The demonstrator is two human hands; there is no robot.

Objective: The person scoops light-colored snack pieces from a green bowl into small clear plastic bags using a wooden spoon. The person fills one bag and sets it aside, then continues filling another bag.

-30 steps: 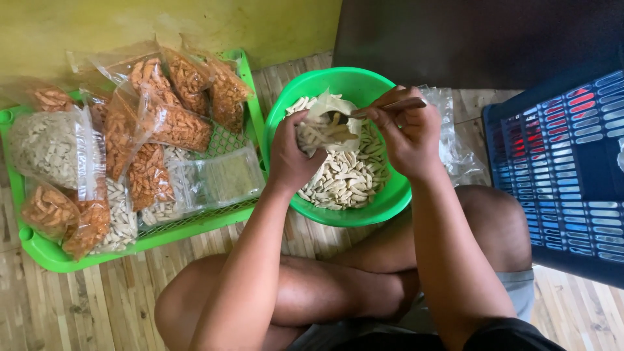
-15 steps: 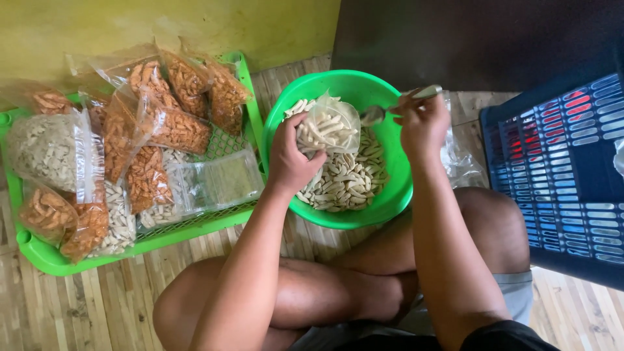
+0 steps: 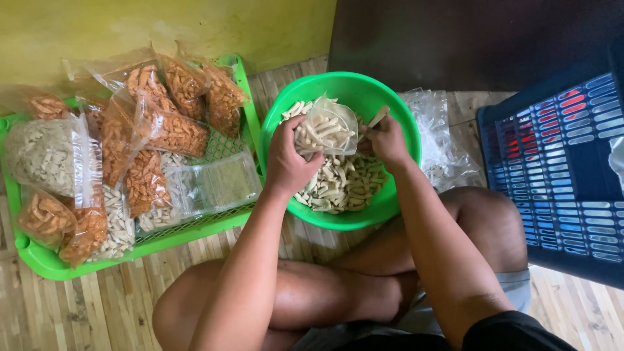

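Crate: a blue crate [image 3: 559, 175] is sitting at the right edge.
Tray: a green tray [image 3: 237, 97] is holding sealed snack packets [image 3: 166, 127].
Basin: a green basin [image 3: 341, 88] is holding pale snack sticks [image 3: 341, 185].
Bag: a clear bag [image 3: 328, 127] is hanging over the basin, partly filled.
Left hand [image 3: 289, 159]: fingers are gripping the bag's edge.
Right hand [image 3: 387, 140]: fingers are closing around a small scoop [image 3: 377, 117] beside the bag.

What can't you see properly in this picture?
- Head view: the right hand covers most of the pale tool it holds.
- The left hand hides the clear bag's lower edge.
- The bowl's bottom lies under pale sticks.
- The blue crate is cut off at the right edge.
- The green tray's floor is buried under packed bags.
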